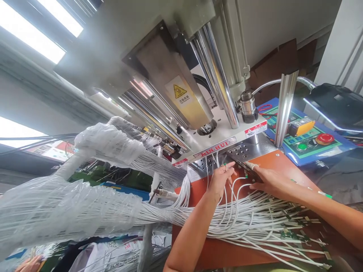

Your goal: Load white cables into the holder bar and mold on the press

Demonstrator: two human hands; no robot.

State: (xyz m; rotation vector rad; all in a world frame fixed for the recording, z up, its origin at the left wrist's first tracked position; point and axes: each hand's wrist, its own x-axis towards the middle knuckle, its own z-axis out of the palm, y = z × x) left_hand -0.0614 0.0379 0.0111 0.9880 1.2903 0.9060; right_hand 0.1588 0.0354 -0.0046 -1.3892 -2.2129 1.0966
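My left hand (221, 176) is at the front of the moulding press (215, 139), its fingers closed around a white cable with a small green part at the end. Other white cables (207, 164) run from the press's metal mould past these fingers. Just to the right, my right hand (265, 176) grips a slim dark metal tool (241, 163) that looks like tweezers, its tip pointing into the mould. Below both hands, a large bundle of white cables (244, 213) lies across the orange-brown table, with small metal and green connector ends at its right.
A blue control panel (309, 132) with a red stop button (324, 138) stands at the right beside a metal post (286, 107). Plastic-wrapped cable bundles (70, 211) hang over a wrapped rack at the left. Another person's hand (30, 263) shows at the lower left.
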